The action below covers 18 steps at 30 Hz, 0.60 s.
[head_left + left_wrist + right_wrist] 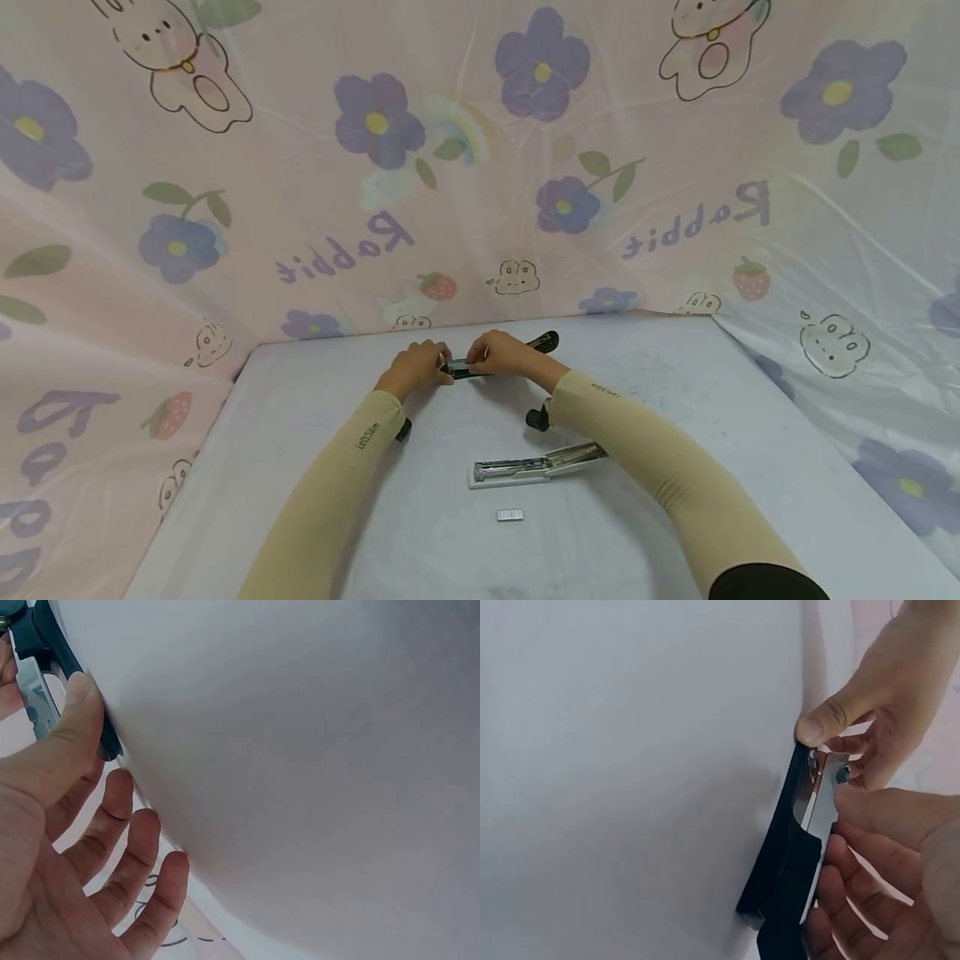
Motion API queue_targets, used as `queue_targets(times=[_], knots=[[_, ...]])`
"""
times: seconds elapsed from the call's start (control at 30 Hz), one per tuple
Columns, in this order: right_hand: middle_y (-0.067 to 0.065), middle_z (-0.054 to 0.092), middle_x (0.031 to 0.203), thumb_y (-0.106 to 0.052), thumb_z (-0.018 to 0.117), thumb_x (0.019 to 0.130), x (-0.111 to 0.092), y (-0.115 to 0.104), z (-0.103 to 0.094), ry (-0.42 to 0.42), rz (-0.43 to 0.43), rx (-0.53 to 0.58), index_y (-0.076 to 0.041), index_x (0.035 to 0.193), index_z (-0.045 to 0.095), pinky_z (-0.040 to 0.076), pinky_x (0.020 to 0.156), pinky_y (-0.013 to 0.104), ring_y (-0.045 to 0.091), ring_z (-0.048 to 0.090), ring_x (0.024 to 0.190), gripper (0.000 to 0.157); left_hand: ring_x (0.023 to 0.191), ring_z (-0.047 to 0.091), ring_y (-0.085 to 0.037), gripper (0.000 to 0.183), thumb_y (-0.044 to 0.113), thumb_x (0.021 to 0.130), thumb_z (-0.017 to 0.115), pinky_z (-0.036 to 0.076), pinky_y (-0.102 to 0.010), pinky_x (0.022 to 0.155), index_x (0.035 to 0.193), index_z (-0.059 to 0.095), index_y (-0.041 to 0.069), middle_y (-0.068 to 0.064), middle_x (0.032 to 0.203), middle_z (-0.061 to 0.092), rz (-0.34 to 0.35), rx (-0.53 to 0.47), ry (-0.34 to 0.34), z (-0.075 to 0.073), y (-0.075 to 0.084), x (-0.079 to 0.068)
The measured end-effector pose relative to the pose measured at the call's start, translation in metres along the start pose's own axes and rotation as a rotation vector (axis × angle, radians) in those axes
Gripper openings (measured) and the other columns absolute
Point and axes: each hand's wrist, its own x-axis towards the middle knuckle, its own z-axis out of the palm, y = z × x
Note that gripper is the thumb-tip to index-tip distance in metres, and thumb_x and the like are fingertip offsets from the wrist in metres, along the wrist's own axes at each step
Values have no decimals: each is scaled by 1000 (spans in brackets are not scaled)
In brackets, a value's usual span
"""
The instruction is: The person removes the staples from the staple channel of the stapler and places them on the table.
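A black stapler (545, 342) lies opened up near the back of the table, its silver magazine (823, 799) bare. My left hand (415, 367) grips the end of the stapler's black base; in the left wrist view the thumb (81, 697) lies on that base and the other fingers spread loosely below. From the other side, my right hand (510, 353) pinches the magazine between thumb and fingers, as the right wrist view shows. Part of the stapler is hidden behind the right hand in the head view.
Nearer the front, a white stapler (510, 479) lies opened, its right end covered by my right sleeve (660, 450). A short strip of staples (510, 515) lies in front of it. A patterned curtain (480, 192) stands along the white table's (420, 517) back edge and sides.
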Motion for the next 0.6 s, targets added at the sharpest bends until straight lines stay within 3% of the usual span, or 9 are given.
queue_targets(times=[0.6], knots=[[10, 79, 110, -11, 77, 99, 0, 0, 3, 23, 91, 136, 0, 114, 82, 50, 73, 22, 13, 63, 86, 19, 113, 59, -31, 46, 33, 96, 83, 49, -52, 103, 134, 67, 13, -8, 121, 67, -4, -13, -4, 2, 0, 0]])
